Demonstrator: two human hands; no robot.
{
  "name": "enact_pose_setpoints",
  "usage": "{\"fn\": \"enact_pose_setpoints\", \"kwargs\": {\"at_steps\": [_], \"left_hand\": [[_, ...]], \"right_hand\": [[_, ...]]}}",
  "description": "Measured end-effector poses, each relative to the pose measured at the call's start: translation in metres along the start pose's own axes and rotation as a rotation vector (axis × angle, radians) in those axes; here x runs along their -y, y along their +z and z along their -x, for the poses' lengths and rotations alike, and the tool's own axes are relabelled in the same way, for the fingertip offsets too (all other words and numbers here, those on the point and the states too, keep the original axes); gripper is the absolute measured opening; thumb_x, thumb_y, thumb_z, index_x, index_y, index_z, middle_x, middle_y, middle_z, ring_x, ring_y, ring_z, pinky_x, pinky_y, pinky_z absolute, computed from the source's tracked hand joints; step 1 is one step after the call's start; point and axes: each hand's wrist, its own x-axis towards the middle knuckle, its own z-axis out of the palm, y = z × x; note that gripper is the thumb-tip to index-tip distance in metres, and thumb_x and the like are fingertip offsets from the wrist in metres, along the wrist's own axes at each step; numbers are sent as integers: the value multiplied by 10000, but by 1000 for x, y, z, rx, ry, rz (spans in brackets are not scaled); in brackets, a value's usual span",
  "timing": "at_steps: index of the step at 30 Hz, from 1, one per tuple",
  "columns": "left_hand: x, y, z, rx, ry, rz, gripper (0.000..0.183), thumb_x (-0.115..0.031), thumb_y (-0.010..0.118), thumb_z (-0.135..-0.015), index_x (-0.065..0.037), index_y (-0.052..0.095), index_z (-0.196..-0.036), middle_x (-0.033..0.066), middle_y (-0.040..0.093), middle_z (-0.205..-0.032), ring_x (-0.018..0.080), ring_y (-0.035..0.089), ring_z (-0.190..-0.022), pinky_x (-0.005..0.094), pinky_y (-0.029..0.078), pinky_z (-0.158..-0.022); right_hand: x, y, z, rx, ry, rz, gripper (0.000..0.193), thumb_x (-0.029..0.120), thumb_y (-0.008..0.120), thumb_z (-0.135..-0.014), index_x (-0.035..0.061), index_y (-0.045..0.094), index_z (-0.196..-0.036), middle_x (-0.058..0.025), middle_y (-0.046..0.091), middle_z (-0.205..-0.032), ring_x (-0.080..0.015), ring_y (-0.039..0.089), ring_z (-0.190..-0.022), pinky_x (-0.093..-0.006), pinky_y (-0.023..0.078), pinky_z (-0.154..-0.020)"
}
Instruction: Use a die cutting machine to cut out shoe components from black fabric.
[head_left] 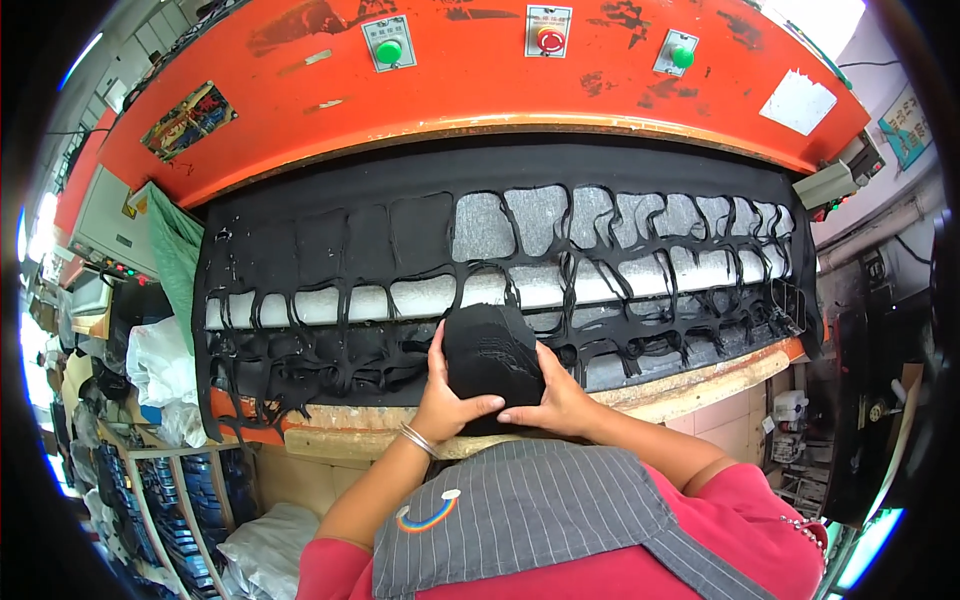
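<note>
A thick stack of black cut pieces (490, 350) is held between my two hands in front of my body, over the near edge of the machine bed. My left hand (445, 405) presses on its left side, with the thumb along the near edge. On the right side my right hand (557, 393) grips it in the same way, and the two thumb tips almost meet. Beyond the stack lies a black sheet (480, 165) with rows of cut-out openings. Thin strips link the openings, and pale board shows through them. At the left, several outlined pieces (420, 228) still sit in the sheet.
An orange machine beam (460, 95) spans the far side, with green buttons (389, 51) and a red button (551, 40). Tangled black offcut strips (340, 360) lie along the near bed. A worn wooden edge (690, 398) runs in front. A rack (170, 490) stands lower left.
</note>
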Motion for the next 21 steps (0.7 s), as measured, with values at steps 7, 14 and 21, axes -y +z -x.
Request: {"fn": "enact_pose_setpoints", "kwargs": {"at_steps": [7,14,21], "left_hand": [[17,-35,12,124,-387,736,765,-359,745,-750,-53,422,-1372,139,486,-1328,306,500,-1199,503,384,-1053],[20,-8,17,260,-376,1059,725,-442,670,-807,-34,429,-1355,147,525,-1314,329,523,-1190,486,394,-1046],[3,11,26,51,-464,1163,612,-295,661,-847,5,436,-1331,153,545,-1287,300,554,-1164,442,450,-1005]], "right_hand": [[23,-57,-48,137,-109,-317,929,767,434,-816,42,405,-1398,-123,479,-1342,-225,450,-1240,-393,355,-1032],[36,-40,-82,435,-257,-475,808,691,206,-929,68,469,-1372,-93,520,-1322,-219,464,-1209,-360,327,-1041],[40,-36,-63,155,-122,-239,683,560,328,-981,12,432,-1376,-178,504,-1319,-232,501,-1192,-346,393,-1002]]}}
